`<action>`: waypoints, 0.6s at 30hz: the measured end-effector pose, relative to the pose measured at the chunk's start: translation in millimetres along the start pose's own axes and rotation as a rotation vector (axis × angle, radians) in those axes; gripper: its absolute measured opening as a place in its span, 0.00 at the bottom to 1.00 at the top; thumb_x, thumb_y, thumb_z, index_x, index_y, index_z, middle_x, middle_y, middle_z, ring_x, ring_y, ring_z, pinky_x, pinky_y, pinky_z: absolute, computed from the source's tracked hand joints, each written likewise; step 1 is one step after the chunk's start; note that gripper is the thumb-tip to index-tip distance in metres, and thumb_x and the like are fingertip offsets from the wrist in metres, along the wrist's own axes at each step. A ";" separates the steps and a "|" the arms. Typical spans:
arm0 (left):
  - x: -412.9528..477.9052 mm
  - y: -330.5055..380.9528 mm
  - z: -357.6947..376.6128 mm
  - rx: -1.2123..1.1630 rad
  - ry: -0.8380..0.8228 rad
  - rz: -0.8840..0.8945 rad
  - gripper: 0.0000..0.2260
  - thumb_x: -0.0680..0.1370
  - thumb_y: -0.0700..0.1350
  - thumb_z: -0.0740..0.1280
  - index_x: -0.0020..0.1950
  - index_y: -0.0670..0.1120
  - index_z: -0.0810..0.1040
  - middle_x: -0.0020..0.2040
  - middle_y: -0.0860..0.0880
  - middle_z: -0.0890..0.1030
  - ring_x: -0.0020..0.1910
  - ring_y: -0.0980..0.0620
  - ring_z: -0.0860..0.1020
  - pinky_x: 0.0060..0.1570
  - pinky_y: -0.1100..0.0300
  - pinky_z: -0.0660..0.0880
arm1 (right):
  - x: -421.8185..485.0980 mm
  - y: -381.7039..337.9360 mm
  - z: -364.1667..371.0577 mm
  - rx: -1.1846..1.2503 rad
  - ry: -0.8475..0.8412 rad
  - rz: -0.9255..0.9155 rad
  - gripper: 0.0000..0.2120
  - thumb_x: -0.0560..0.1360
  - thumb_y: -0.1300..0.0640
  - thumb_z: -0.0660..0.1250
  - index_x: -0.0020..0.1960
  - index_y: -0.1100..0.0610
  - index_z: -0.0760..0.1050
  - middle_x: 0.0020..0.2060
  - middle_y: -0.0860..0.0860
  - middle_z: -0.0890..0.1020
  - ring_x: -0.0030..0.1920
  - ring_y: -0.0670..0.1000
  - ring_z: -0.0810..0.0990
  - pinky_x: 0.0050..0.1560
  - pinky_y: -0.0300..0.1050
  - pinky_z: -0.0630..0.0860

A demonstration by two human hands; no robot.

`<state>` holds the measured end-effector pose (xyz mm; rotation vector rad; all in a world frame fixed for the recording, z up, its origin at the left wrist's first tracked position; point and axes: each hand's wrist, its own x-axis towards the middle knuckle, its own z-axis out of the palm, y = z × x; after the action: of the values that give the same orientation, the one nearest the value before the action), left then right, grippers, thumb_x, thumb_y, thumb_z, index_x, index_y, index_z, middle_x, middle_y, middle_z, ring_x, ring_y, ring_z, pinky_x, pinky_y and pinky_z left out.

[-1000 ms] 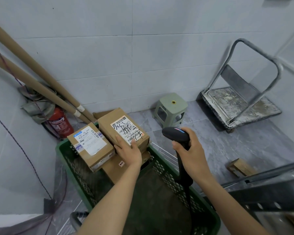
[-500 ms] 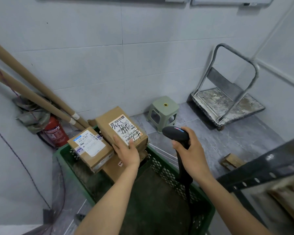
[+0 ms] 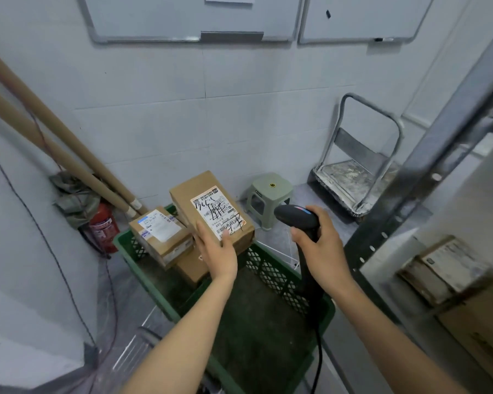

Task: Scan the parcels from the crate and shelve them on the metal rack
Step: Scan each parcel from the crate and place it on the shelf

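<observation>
My left hand (image 3: pixel 217 251) grips the near end of a brown parcel (image 3: pixel 199 206) with a scribbled white label, held raised over the far end of the green crate (image 3: pixel 271 273). My right hand (image 3: pixel 319 243) grips a black barcode scanner (image 3: pixel 296 218) just right of that parcel, its head pointing left toward it. Inside the crate lie a second labelled parcel (image 3: pixel 160 234) and a plain brown box (image 3: pixel 191 270) beneath it. The metal rack (image 3: pixel 427 172) stands at the right, with boxes (image 3: pixel 444 271) on its shelf.
A green plastic stool (image 3: pixel 269 191) and a folded platform trolley (image 3: pixel 359 172) stand by the back wall. Cardboard tubes (image 3: pixel 54 132) and a red fire extinguisher (image 3: pixel 103 226) fill the left corner. Whiteboards (image 3: pixel 194 18) hang above. The scanner cable (image 3: pixel 318 362) trails down over the crate's near right corner.
My left hand has lifted the scribbled parcel up off the stack. The view has turned right and upward, bringing the rack and its boxes into sight. The scanner stays beside the parcel.
</observation>
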<state>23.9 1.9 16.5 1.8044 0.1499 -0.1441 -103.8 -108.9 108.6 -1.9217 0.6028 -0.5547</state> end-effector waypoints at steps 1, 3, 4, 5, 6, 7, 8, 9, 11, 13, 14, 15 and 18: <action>-11.7 0.9 -4.1 -0.005 0.004 0.007 0.31 0.81 0.46 0.61 0.79 0.53 0.46 0.79 0.46 0.52 0.76 0.42 0.56 0.70 0.43 0.62 | -10.8 -3.3 -5.7 0.005 0.001 -0.007 0.19 0.76 0.57 0.67 0.63 0.41 0.67 0.53 0.44 0.78 0.51 0.42 0.78 0.44 0.27 0.70; -35.4 1.6 -12.1 -0.007 0.005 0.037 0.32 0.81 0.46 0.61 0.79 0.52 0.46 0.79 0.45 0.53 0.75 0.42 0.58 0.69 0.45 0.63 | -31.9 -10.6 -17.5 0.016 0.009 -0.029 0.19 0.76 0.57 0.67 0.60 0.39 0.68 0.51 0.41 0.78 0.48 0.35 0.76 0.42 0.23 0.69; -47.4 1.8 -15.8 -0.014 0.007 0.049 0.32 0.81 0.46 0.61 0.79 0.52 0.46 0.79 0.46 0.53 0.76 0.43 0.57 0.69 0.46 0.63 | -42.3 -14.0 -23.4 0.018 0.015 -0.045 0.19 0.75 0.58 0.67 0.58 0.38 0.68 0.50 0.39 0.77 0.47 0.33 0.76 0.42 0.22 0.69; -59.7 1.9 -19.6 -0.026 0.010 0.060 0.32 0.81 0.46 0.61 0.79 0.51 0.46 0.79 0.47 0.52 0.76 0.44 0.56 0.70 0.48 0.62 | -53.0 -16.9 -29.3 0.016 0.021 -0.060 0.19 0.75 0.58 0.68 0.56 0.36 0.68 0.49 0.38 0.77 0.47 0.33 0.76 0.43 0.22 0.68; -72.1 2.0 -23.5 -0.039 0.012 0.067 0.31 0.81 0.46 0.61 0.79 0.51 0.46 0.79 0.47 0.52 0.77 0.45 0.55 0.70 0.50 0.60 | -63.4 -19.4 -34.8 0.018 0.023 -0.071 0.20 0.75 0.58 0.68 0.54 0.34 0.67 0.49 0.39 0.77 0.47 0.35 0.77 0.44 0.25 0.69; -84.1 2.2 -27.3 -0.051 0.013 0.073 0.31 0.81 0.45 0.61 0.79 0.51 0.46 0.79 0.48 0.51 0.77 0.46 0.55 0.70 0.51 0.59 | -73.4 -21.3 -40.2 0.021 0.019 -0.079 0.20 0.75 0.58 0.67 0.52 0.33 0.67 0.50 0.40 0.78 0.47 0.39 0.78 0.45 0.29 0.71; -95.8 2.4 -31.4 -0.058 0.012 0.078 0.32 0.81 0.45 0.61 0.79 0.51 0.46 0.79 0.47 0.51 0.77 0.46 0.55 0.70 0.51 0.60 | -83.1 -22.7 -45.4 0.023 0.013 -0.086 0.20 0.76 0.58 0.67 0.52 0.32 0.67 0.50 0.42 0.78 0.48 0.43 0.79 0.45 0.32 0.71; -106.9 2.8 -35.5 -0.061 0.012 0.086 0.32 0.81 0.45 0.61 0.79 0.51 0.46 0.79 0.47 0.51 0.76 0.46 0.55 0.70 0.51 0.60 | -92.4 -24.1 -50.5 0.023 0.008 -0.092 0.20 0.76 0.57 0.67 0.54 0.32 0.67 0.51 0.42 0.78 0.48 0.45 0.79 0.45 0.33 0.71; -126.9 4.5 -43.4 -0.053 0.015 0.105 0.32 0.81 0.45 0.61 0.79 0.51 0.47 0.79 0.47 0.52 0.76 0.46 0.56 0.69 0.52 0.61 | -109.2 -27.3 -60.0 0.025 0.011 -0.101 0.18 0.76 0.57 0.67 0.58 0.37 0.67 0.51 0.42 0.78 0.48 0.45 0.79 0.44 0.31 0.71; -143.7 5.5 -50.4 -0.038 0.014 0.118 0.31 0.81 0.45 0.62 0.79 0.50 0.47 0.79 0.47 0.53 0.76 0.46 0.57 0.68 0.54 0.61 | -123.7 -30.5 -67.8 0.029 0.021 -0.107 0.18 0.76 0.57 0.67 0.60 0.39 0.67 0.50 0.40 0.78 0.48 0.44 0.79 0.42 0.29 0.71; -151.7 5.6 -53.8 -0.032 0.008 0.120 0.31 0.81 0.45 0.62 0.79 0.50 0.47 0.79 0.47 0.53 0.75 0.46 0.58 0.68 0.53 0.61 | -130.6 -32.4 -71.0 0.037 0.026 -0.109 0.18 0.76 0.57 0.67 0.60 0.40 0.67 0.50 0.41 0.78 0.48 0.45 0.79 0.43 0.30 0.71; -159.5 5.8 -57.1 -0.025 -0.001 0.121 0.31 0.81 0.46 0.62 0.79 0.51 0.47 0.78 0.47 0.54 0.75 0.45 0.59 0.68 0.52 0.62 | -137.2 -34.5 -73.4 0.048 0.033 -0.109 0.18 0.76 0.57 0.66 0.61 0.41 0.67 0.50 0.42 0.78 0.48 0.46 0.79 0.45 0.34 0.73; -180.1 5.5 -67.6 -0.010 -0.036 0.127 0.31 0.81 0.47 0.62 0.79 0.52 0.47 0.78 0.47 0.56 0.74 0.44 0.60 0.68 0.49 0.64 | -157.2 -42.1 -77.9 0.066 0.057 -0.098 0.18 0.77 0.57 0.66 0.62 0.42 0.67 0.51 0.43 0.79 0.50 0.48 0.79 0.50 0.41 0.75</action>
<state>-151.1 61.9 69.7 1.7944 0.0104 -0.0853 -265.7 -48.0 159.4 -1.8856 0.5218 -0.6859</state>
